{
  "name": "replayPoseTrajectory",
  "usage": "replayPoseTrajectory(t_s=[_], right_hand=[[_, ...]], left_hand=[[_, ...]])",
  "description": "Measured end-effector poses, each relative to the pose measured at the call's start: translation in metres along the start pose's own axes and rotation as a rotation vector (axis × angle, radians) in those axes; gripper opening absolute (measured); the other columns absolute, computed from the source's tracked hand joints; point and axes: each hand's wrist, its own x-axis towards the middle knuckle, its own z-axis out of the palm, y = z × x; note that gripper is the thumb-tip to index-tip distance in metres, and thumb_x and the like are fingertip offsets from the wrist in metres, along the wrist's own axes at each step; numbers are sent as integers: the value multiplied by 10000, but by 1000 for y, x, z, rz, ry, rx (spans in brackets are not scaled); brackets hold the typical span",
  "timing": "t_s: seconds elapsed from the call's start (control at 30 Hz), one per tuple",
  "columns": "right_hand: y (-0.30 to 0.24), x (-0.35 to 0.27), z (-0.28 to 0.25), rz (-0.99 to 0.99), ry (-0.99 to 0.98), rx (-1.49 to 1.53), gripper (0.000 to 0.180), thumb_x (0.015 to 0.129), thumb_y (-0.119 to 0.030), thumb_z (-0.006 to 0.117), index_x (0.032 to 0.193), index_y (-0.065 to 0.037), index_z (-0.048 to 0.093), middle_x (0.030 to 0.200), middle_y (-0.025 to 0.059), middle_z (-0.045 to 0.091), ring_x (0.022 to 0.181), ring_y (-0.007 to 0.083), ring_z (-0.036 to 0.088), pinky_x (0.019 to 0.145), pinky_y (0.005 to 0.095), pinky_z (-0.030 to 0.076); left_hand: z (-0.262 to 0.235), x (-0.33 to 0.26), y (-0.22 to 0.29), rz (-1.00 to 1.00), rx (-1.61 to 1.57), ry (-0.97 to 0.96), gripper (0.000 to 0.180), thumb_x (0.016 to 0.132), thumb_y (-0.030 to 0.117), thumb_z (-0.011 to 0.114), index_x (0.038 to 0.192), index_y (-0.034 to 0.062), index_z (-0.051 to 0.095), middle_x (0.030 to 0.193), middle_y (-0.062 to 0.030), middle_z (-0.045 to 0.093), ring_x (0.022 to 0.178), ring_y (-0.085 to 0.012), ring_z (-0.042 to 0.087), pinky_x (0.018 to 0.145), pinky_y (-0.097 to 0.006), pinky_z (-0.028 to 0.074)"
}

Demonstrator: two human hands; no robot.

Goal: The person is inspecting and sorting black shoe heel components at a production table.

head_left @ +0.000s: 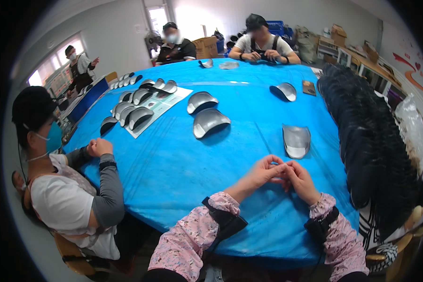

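My left hand (264, 174) and my right hand (300, 180) meet fingertip to fingertip above the near part of the blue-covered table (174, 183). Thumbs and forefingers are pinched together on both; whatever is between them, if anything, is too small to make out. Just beyond my hands lies a curved silver-grey shell (296, 140) with a pale patch on its near edge. Two similar shells, a nearer one (211, 123) and a farther one (202, 101), rest toward the middle of the table. Another grey shell (284, 91) sits farther back on the right.
Several more shells (138, 117) are grouped on a printed sheet (167, 109) at the left. A long heap of black stacked items (369, 141) lines the right side. One co-worker (66, 188) sits at the left; two others (263, 44) sit across the table. A small brown block (309, 88) lies at back right.
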Motion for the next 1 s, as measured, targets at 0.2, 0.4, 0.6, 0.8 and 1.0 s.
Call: replayPoseTrajectory(t_s=[0.2, 0.4, 0.6, 0.8, 1.0], right_hand=[[-5, -3, 1, -1, -2, -9, 241, 945, -253, 444, 998, -28, 515, 714, 9, 545, 561, 65, 525, 469, 202, 428], [-2, -8, 0, -10, -22, -7, 250, 942, -273, 449, 993, -36, 510, 733, 14, 540, 568, 69, 516, 482, 208, 432], [-7, -5, 1, -5, -67, 28, 283, 936, -311, 457, 1003, -40, 500, 742, 19, 535, 583, 70, 517, 491, 208, 435], [-8, -4, 2, 0, -66, 5, 293, 934, -328, 457, 1003, -47, 503, 742, 15, 532, 586, 63, 517, 501, 201, 433], [-2, -5, -1, -3, -91, 23, 303, 924, -346, 476, 990, -51, 504, 739, 8, 529, 588, 59, 515, 503, 195, 427]], left_hand=[[6, -6, 10, -20, 17, 16, 217, 890, 256, 557, 972, 71, 479, 1038, -67, 591, 956, -137, 585, 815, -279, 501], [5, -5, 3, 4, 92, -24, 210, 890, 265, 557, 946, 76, 486, 1017, -53, 590, 920, -129, 585, 822, -285, 493], [8, -7, 11, 48, 151, -9, 194, 893, 254, 552, 950, 87, 472, 964, -40, 586, 909, -135, 584, 828, -301, 493], [5, -5, 10, 64, 113, -78, 159, 908, 227, 526, 943, 85, 464, 963, -45, 582, 916, -149, 582, 829, -319, 496], [6, -6, 7, 55, 83, -96, 163, 914, 248, 513, 937, 96, 460, 996, -53, 573, 905, -160, 586, 825, -323, 498]])
